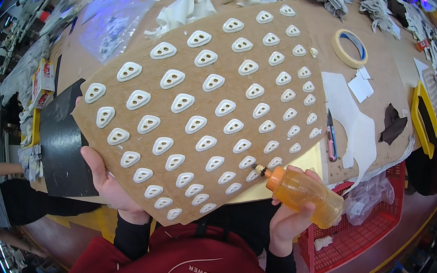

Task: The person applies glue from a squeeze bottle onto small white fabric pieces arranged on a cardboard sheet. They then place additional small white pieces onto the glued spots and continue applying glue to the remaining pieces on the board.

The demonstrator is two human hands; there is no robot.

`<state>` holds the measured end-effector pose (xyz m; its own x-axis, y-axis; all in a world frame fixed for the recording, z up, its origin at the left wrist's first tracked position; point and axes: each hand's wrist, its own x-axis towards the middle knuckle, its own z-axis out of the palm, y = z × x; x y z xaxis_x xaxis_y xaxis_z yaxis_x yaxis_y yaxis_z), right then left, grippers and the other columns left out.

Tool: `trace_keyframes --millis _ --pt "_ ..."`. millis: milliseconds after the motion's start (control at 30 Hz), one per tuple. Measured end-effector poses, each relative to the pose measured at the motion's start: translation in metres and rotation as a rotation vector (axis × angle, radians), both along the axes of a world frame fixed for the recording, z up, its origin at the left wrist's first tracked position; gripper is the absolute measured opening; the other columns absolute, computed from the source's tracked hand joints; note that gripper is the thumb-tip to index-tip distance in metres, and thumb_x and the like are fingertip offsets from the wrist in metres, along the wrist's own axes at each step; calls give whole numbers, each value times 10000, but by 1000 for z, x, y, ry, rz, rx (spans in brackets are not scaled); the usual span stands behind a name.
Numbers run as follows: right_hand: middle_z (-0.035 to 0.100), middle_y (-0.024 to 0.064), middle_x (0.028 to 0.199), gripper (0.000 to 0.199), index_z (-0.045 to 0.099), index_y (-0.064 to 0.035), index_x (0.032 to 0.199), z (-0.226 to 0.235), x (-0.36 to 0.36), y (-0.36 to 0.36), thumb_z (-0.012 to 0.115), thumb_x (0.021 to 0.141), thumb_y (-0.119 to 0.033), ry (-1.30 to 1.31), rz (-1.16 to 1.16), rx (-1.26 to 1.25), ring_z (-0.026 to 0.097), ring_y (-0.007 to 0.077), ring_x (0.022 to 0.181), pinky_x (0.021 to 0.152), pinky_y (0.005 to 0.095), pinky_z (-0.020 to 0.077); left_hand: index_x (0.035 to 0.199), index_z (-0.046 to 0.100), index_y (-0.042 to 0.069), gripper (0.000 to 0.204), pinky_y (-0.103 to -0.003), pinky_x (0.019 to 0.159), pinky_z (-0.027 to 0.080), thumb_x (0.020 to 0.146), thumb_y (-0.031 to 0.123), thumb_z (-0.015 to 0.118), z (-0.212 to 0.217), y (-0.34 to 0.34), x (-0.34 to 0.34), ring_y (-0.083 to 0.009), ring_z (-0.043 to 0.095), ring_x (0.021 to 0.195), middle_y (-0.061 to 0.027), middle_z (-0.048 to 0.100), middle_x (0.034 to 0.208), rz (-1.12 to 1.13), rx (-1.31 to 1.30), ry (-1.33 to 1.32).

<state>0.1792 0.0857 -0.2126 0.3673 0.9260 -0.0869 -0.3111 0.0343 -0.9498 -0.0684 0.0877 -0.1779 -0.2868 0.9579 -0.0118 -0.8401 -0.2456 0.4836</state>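
A brown board point(173, 125) is tilted up in front of me, with rows of white, rounded-triangular pieces point(182, 103) on its face, each with small holes. My left hand point(110, 186) grips the board's lower left edge, thumb showing in front and the other fingers hidden behind. In my right hand point(291, 220) is a squeeze bottle point(305, 194) of amber liquid with an orange cap. It lies nearly sideways, its dark, narrow nozzle point(260, 169) pointing left at pieces near the board's lower right edge. Whether the tip touches one, I cannot tell.
Right of the board are a tape roll point(340, 53), a utility knife point(331, 140), white sheet material point(351, 115) and a yellow tray point(418, 118). A red basket point(346, 253) stands below. Left lies a black sheet point(63, 143). Other people are at both sides.
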Motion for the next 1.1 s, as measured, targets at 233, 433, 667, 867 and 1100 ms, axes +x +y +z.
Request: trace_keyframes --millis 233,433,667,867,1100 --pt "602 177 1076 749 441 -48 1251 -6 -5 0 545 811 -645 -11 -16 17 615 204 763 461 240 436 1440 274 105 667 -584 1076 256 952 558 310 -1 4 -1 -367 322 1334 -171 277 1486 -26 46 23" --pt "603 186 1080 762 431 -46 1237 -5 -10 -6 573 788 -645 -34 4 28 622 207 764 466 240 461 1441 276 109 664 -583 1075 258 951 556 316 0 3 1 -362 315 1338 -168 276 1487 16 27 12" --pt "602 203 1080 753 421 -9 1213 -5 -12 -13 573 806 -624 -136 42 141 632 223 829 544 259 520 1451 251 115 667 -591 1081 238 952 552 321 4 -1 3 -362 297 1347 -165 248 1500 3 74 3" --pt "594 236 1087 729 419 26 1197 14 -15 -10 588 826 -577 -217 88 198 612 285 967 829 355 519 1454 242 116 677 -599 1078 239 948 558 328 0 -4 1 -366 290 1350 -167 242 1502 -31 136 -7" --pt "590 229 1107 747 417 25 1212 16 -11 0 606 813 -577 -238 76 197 599 283 1006 840 357 511 1457 235 140 673 -565 1075 275 945 566 336 1 -7 0 -341 314 1335 -145 267 1489 -29 81 87"
